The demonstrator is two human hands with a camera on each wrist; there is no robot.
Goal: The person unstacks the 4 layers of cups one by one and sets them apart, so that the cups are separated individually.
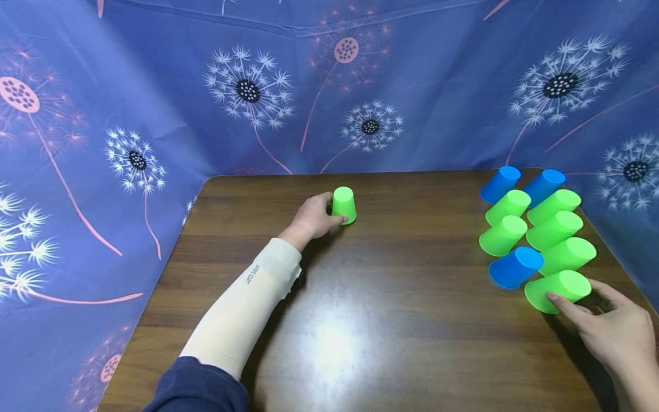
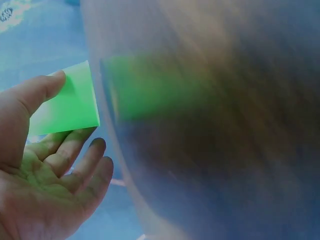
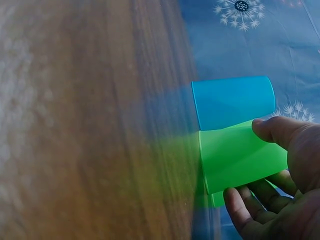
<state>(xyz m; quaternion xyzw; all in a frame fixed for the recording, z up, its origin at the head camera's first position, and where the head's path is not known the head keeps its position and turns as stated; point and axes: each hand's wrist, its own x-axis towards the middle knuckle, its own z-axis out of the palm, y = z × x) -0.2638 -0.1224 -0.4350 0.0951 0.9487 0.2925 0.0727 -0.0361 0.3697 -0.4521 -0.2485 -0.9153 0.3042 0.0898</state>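
Observation:
An upside-down green cup (image 1: 344, 204) is at the far middle of the wooden table. My left hand (image 1: 315, 216) holds it from the left. In the left wrist view, the thumb lies on one side of the green cup (image 2: 75, 100) and fingers reach under the other. On the right, two columns of inverted cups stand close together. My right hand (image 1: 618, 326) grips the nearest green cup (image 1: 558, 290) between thumb and fingers. The right wrist view has that green cup (image 3: 240, 157) beside a blue cup (image 3: 232, 102), with my thumb across its side.
Green cups (image 1: 568, 256) and two blue cups (image 1: 500, 185) (image 1: 544, 187) continue toward the back right. Another blue cup (image 1: 516, 267) stands left of the nearest green one. A blue dandelion-print cloth (image 1: 437, 86) hangs behind the glossy table (image 1: 412, 320).

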